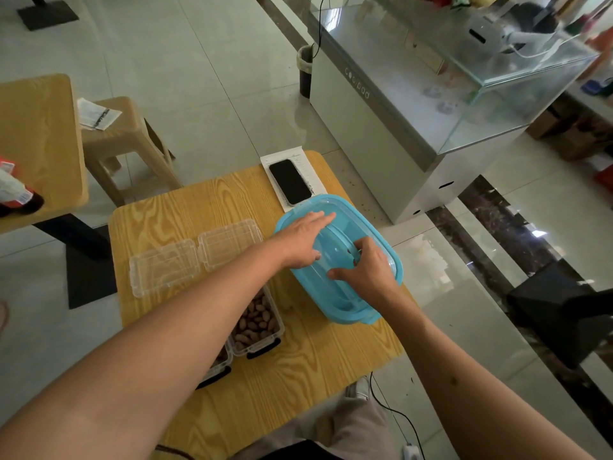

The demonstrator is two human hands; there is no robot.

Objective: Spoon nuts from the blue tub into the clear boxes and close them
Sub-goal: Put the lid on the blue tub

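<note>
The blue tub (335, 260), translucent, sits at the right edge of the wooden table (298, 370). Left hand (303, 239) lies flat on its rim, fingers straight; right hand (366, 268) reaches inside, fingers curled, its hold unclear. Two clear boxes (257, 322) of brown nuts (252, 323) stand open nearby. A cabinet (381, 127) reads "coolpad".

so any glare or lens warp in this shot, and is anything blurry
Head view: soft indoor light, pale window glare on the floor tiles; wide-angle bending curves the table edges and forearms; the shelf clutter top right is blurred; both hands on the blue tub look sharp.
</note>
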